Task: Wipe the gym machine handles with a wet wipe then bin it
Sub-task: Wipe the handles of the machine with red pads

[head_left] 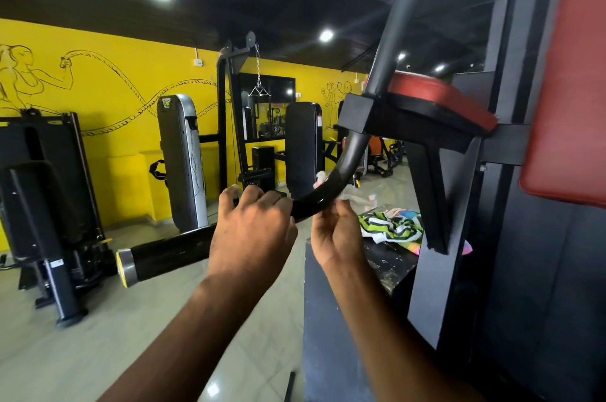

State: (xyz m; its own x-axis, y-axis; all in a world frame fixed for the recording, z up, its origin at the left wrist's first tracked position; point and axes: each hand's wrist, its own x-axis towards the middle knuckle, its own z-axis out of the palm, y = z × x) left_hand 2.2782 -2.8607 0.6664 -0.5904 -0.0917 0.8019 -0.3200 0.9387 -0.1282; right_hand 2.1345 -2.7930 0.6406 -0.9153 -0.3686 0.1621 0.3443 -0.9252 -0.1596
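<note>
Starting at the far left, a black gym machine (49, 191) stands on the pale floor before a yellow wall (124, 152) painted with a battle-rope mural. Right of it come a weight stack with a silver shroud (182, 159) and a cable tower (226, 113) whose chain carries a triangular grip.

Nearer the camera, the lower handle (170, 254) of the machine being cleaned runs from its chrome end cap (125, 268) up and rightward, then bends and climbs into a black bracket (357, 113). The left hand (252, 231) is clenched around this handle about midway along, knuckles up and fingers wrapped over the top. Just right of it, at the bend, the wet wipe (321, 178) is draped over the bar: one pale scrap shows above the tube and another below it (both blurred). The right hand (337, 234) reaches up from underneath, its fingertips gathered at the wipe's lower end and seemingly pinching it against the underside of the bar.

Beyond the right hand a green-and-white striped cloth (393, 224) lies on a dark box (328, 303). Farther right, an upright handle (400, 31) with a chrome tip rises from the bracket. Beside it are a red arm pad (433, 96) and the tall red back pad (567, 80).
</note>
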